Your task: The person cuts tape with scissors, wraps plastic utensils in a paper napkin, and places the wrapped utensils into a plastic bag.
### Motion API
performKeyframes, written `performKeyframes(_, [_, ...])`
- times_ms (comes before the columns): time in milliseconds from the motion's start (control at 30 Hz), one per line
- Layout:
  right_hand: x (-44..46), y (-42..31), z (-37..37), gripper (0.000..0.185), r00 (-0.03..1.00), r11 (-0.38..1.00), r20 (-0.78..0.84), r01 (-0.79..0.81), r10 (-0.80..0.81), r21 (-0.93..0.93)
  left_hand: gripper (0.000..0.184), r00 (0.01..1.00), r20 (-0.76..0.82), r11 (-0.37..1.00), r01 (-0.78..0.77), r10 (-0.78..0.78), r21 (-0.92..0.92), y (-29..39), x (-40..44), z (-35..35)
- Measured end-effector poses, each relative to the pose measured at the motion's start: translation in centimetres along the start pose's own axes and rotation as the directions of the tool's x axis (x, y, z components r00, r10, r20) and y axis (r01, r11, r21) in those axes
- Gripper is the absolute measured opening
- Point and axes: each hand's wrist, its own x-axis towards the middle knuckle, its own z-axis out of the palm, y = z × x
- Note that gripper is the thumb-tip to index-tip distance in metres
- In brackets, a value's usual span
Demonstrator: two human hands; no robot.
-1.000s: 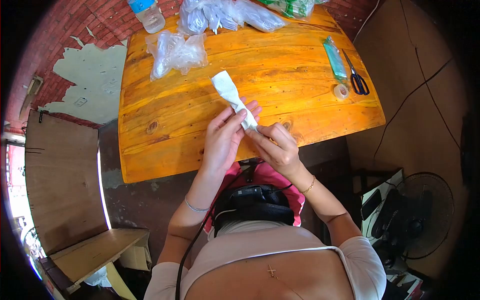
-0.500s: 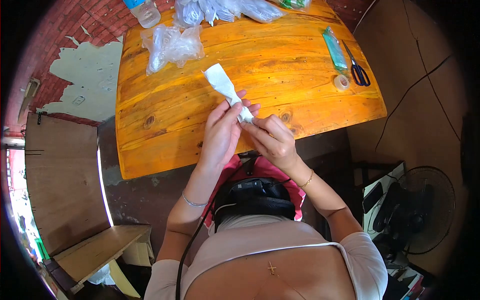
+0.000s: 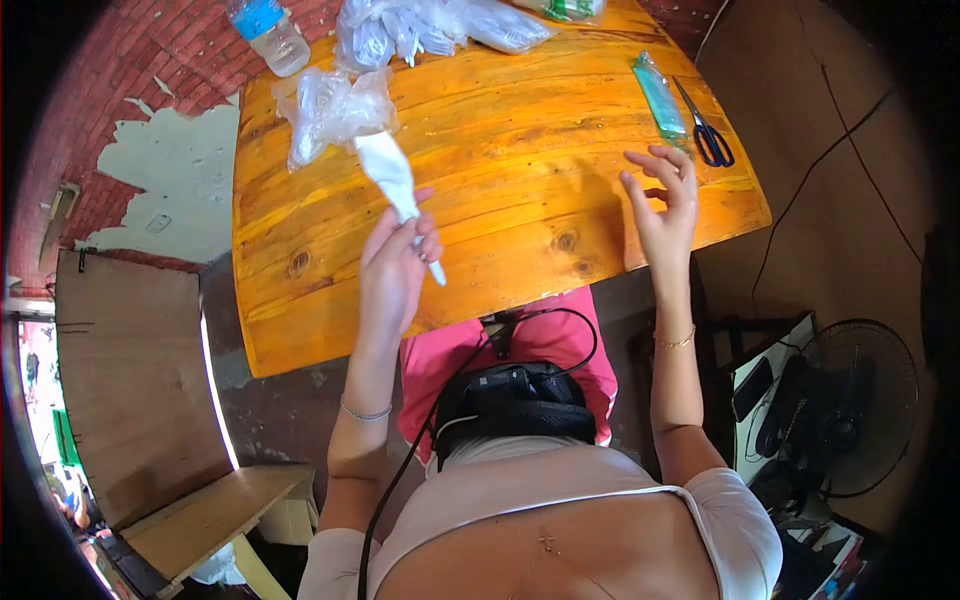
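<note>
My left hand (image 3: 397,262) is closed around a white paper napkin (image 3: 385,165), held above the table. The napkin flares broad at its far end and narrows through my fingers to a slim white tip below them; whether something is wrapped inside cannot be seen. My right hand (image 3: 665,205) holds nothing, its fingers apart and curved, over the table's right side. Just beyond its fingertips lie a green plastic packet (image 3: 660,95) and dark-handled scissors (image 3: 712,145). The tape roll seen earlier is hidden behind that hand.
On the wooden table (image 3: 500,160), a clear plastic bag (image 3: 335,115) lies at the left, near more bags of white items (image 3: 430,25). A water bottle (image 3: 270,40) stands at the far left corner. A fan (image 3: 850,410) is at the lower right.
My right hand has let go of the napkin's lower end and moved right, toward the packet and scissors. My left hand has shifted left with the napkin.
</note>
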Motion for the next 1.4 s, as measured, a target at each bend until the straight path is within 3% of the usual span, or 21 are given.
performKeyframes(133, [3.5, 2.6, -1.2, 0.019, 0.992, 0.994, -0.072, -0.102, 0.099, -0.036, 0.046, 0.999, -0.051, 0.997, 0.012, -0.016, -0.072, 1.7, -0.6, -1.4])
performKeyframes(333, [10.1, 13.1, -3.1, 0.019, 0.973, 0.916, -0.229, -0.083, -0.010, -0.392, 0.049, 0.996, -0.083, 0.998, -0.005, 0.011, 0.069, 2.9, -1.4, -2.6])
performKeyframes(433, [12.0, 16.1, -3.6, 0.012, 0.988, 0.897, 0.142, 0.120, -0.064, -0.426, 0.049, 0.994, -0.112, 0.997, 0.004, 0.005, 0.082, 3.1, -1.6, -2.3])
performKeyframes(500, [12.4, 16.7, -3.4, 0.011, 0.983, 0.935, 0.170, -0.003, 0.068, -0.355, 0.047, 0.990, -0.144, 0.996, 0.018, -0.006, 0.083, 3.0, -1.5, -2.2])
performKeyframes(667, [11.6, 15.7, -4.6, 0.015, 0.980, 0.948, 0.154, -0.069, 0.122, -0.312, 0.047, 0.987, -0.158, 0.998, 0.023, -0.014, 0.052, 2.7, -1.4, -2.7])
performKeyframes(767, [10.7, 15.9, -5.2, 0.017, 0.985, 0.950, 0.170, 0.055, -0.002, -0.306, 0.047, 0.982, -0.188, 0.999, 0.021, -0.012, 0.045, 2.8, -1.5, -2.5])
performKeyframes(800, [10.4, 15.7, -5.5, 0.016, 0.982, 0.941, 0.189, 0.041, 0.025, -0.335, 0.046, 0.980, -0.197, 0.999, 0.023, -0.014, 0.043, 2.8, -1.4, -2.4])
performKeyframes(900, [9.9, 14.7, -5.6, 0.017, 0.974, 0.957, 0.227, 0.046, 0.022, -0.287, 0.046, 0.986, -0.167, 0.998, 0.038, -0.030, 0.043, 2.8, -0.8, -2.2])
performKeyframes(1200, [10.9, 15.3, -5.0, 0.010, 0.918, 0.849, 0.260, 0.381, -0.300, -0.366, 0.042, 0.986, 0.080, 0.947, 0.114, -0.144, 0.301, 3.6, 6.4, 1.7])
performKeyframes(1400, [12.0, 16.7, -4.2, 0.010, 0.878, 0.803, 0.300, 0.467, -0.373, -0.370, 0.036, 0.939, 0.206, 0.893, 0.172, -0.276, 0.416, 0.9, 11.3, 5.6])
